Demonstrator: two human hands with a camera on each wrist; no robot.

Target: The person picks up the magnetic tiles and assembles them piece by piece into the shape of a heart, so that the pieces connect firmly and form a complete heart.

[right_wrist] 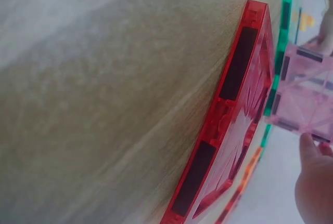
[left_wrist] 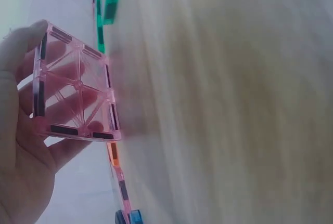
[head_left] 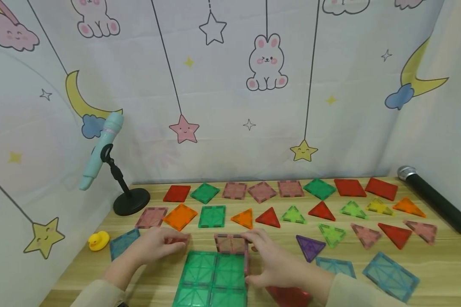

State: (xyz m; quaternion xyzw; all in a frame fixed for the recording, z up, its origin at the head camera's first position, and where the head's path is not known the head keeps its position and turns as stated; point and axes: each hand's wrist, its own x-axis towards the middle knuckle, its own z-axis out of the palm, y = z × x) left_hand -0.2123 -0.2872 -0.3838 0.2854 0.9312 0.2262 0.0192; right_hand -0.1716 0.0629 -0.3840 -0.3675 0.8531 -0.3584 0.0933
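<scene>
My left hand [head_left: 157, 245] is left of the green tile base [head_left: 199, 273]. In the left wrist view it holds a pink square magnetic tile [left_wrist: 78, 83], thumb at one edge and fingers behind it. Another pink square tile [head_left: 230, 244] stands upright along the base's far edge. At the base's right edge, my right hand [head_left: 274, 262] grips a second upright pink tile [head_left: 247, 260] between thumb and fingers. That tile is seen edge-on from the head and more fully as a pink panel [right_wrist: 304, 91] in the right wrist view.
A red tile [head_left: 288, 296] lies below my right forearm. Blue tiles [head_left: 392, 275] are at the right and left. Rows of coloured squares and triangles [head_left: 269, 217] lie behind. A microphone stand [head_left: 132, 201], yellow duck [head_left: 98, 241] and black microphone [head_left: 438, 200] sit around them.
</scene>
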